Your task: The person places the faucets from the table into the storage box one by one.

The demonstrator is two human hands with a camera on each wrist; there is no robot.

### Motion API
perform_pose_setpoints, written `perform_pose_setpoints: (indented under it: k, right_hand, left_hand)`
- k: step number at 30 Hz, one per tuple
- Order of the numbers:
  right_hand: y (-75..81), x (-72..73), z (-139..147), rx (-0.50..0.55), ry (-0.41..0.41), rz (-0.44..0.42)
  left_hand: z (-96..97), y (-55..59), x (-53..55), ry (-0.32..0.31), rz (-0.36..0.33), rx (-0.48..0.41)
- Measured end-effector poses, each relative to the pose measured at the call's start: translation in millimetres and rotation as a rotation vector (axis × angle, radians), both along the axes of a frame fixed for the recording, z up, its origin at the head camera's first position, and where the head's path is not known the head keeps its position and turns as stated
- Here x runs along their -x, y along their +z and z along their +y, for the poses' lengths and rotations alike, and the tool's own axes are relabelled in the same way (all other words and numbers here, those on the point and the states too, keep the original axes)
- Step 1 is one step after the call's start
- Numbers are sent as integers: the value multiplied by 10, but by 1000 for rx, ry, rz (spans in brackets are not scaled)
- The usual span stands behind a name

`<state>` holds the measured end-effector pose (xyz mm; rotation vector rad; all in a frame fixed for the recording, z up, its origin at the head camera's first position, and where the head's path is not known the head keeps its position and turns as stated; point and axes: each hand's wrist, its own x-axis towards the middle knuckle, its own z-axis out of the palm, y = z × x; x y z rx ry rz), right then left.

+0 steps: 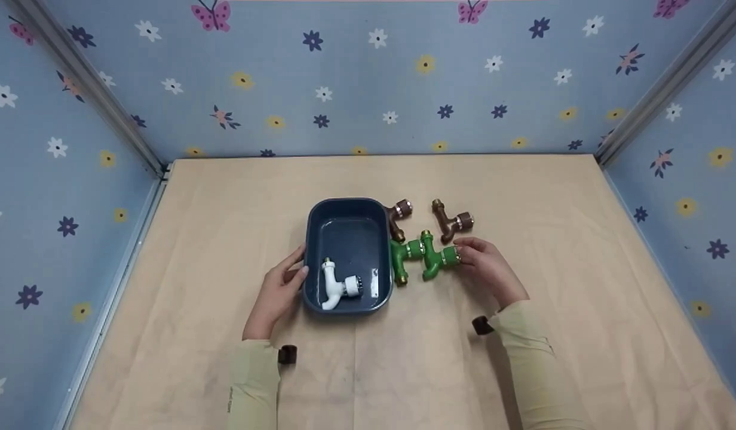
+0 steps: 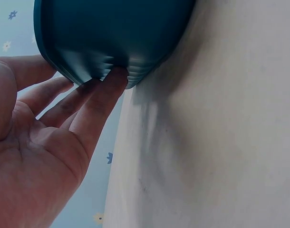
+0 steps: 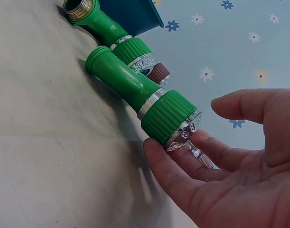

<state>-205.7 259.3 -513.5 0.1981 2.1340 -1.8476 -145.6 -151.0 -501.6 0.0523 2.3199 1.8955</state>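
A dark blue plastic basin holds a white tap lying on its bottom. My left hand is at the basin's left side; in the left wrist view its extended fingers touch the outer wall. Right of the basin lie two green taps, the nearer one beside the wall and the other farther right. At that farther green tap's knob is my right hand. The right wrist view shows fingertips by the knob, with the thumb apart from it.
One brown tap lies against the basin's right side, partly hidden by it. Another brown tap lies farther right, just beyond my right hand. Beige cloth covers the table, and flowered blue panels stand around it.
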Motion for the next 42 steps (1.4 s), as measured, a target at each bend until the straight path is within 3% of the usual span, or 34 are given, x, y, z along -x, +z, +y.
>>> perform_pose_setpoints:
  k: [9,18,31,42]
  right_hand:
    - [0,-9,-14,9,14,-24]
    - [-22,-19,-8,-58,33,2]
    - [11,-40,-25,-37,61,-13]
    - [-62,-48,-9,-58,38,10]
  left_hand:
    - [-4,-4,-2,3,19,4]
    - [1,6,-4,3,20,19]
    - [5,13,-9,4,2,26]
    - [5,16,-11,1,7,24]
